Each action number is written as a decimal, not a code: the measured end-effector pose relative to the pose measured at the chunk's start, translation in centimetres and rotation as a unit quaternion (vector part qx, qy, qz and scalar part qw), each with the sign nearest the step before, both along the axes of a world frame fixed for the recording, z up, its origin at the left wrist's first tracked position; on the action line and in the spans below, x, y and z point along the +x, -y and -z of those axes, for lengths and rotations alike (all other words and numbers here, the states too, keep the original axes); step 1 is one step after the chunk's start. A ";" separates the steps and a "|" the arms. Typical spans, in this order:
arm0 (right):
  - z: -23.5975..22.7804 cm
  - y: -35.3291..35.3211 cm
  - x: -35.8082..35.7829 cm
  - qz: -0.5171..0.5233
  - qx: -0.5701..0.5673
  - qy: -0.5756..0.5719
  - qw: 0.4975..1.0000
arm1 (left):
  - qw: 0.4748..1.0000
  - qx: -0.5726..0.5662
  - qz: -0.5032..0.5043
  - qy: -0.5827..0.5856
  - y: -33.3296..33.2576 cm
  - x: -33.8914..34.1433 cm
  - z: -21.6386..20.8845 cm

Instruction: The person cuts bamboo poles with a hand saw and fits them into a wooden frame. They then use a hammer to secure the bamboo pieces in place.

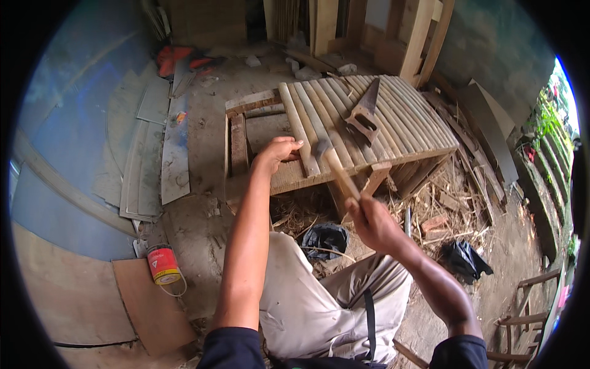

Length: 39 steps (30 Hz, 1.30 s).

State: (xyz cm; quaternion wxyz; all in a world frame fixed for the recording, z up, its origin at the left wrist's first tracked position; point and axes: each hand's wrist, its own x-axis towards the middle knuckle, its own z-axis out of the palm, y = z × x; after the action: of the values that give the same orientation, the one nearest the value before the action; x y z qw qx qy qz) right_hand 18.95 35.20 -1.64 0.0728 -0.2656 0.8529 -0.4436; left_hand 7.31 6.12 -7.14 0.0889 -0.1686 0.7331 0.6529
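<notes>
A low wooden frame bench (283, 182) stands before my knees, its top laid with a row of round, pale pole-like slats (393, 117). My left hand (281, 152) is closed at the near end of the leftmost slat (296, 117), thumb on top and fingers partly hidden at its side. In my right hand (372, 222) is a hammer (342, 175), gripped by its wooden handle. The dark hammer head is over the slats' near ends, just right of my left hand; whether it touches them I cannot tell. A handsaw (365, 114) lies across the slats to the right.
Left of the frame's slats, its crossbars (238, 141) are bare. A red and yellow can (163, 265) stands at lower left near flat boards (147, 307). Black plastic bags (326, 241) and wood scraps (433, 224) litter the floor. Planks (418, 43) lean at the back.
</notes>
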 end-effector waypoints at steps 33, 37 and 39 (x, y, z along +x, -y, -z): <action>29.4 -3.0 8.4 0.275 -0.229 0.520 0.775 | 0.930 -0.360 0.034 0.068 -14.1 8.5 30.6; 29.0 -3.4 7.8 0.300 -0.176 0.522 0.779 | 0.911 -0.398 0.014 0.108 -16.0 7.6 34.4; 29.1 -3.7 7.4 0.312 -0.192 0.508 0.780 | 0.899 -0.417 -0.003 0.133 -16.7 7.5 34.9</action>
State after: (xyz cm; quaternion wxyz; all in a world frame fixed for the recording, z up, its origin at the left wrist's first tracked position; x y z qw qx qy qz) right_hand 26.31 38.93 -30.77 0.3004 0.2703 0.6259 -0.6671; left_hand 14.81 22.79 -42.09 0.1049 -0.2780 0.9190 0.2593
